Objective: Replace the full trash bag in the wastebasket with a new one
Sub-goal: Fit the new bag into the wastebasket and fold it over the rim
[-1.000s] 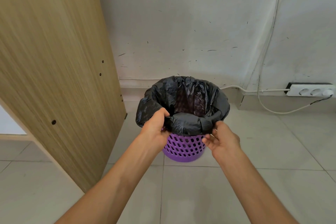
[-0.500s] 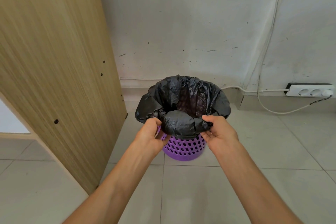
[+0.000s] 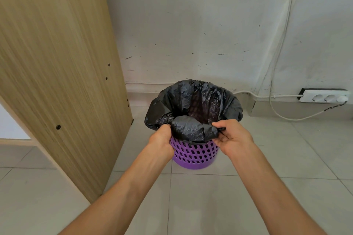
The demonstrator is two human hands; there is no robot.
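A purple perforated wastebasket (image 3: 194, 153) stands on the tiled floor near the wall. A black trash bag (image 3: 191, 129) lines it, its top folded out over the rim and its inside hanging open. My left hand (image 3: 162, 142) grips the bag's folded edge at the near left of the rim. My right hand (image 3: 232, 136) pinches the same fold at the near right, thumb on top. The bottom of the bag is too dark to see into.
A tall wooden cabinet panel (image 3: 57, 72) stands close on the left of the basket. A white power strip (image 3: 324, 97) with a cable (image 3: 282, 116) lies along the wall at the right. The scuffed wall is just behind the basket.
My right hand has come up from beside the basket and taken hold of the bag's folded edge. My left hand slid lower on the near left rim.
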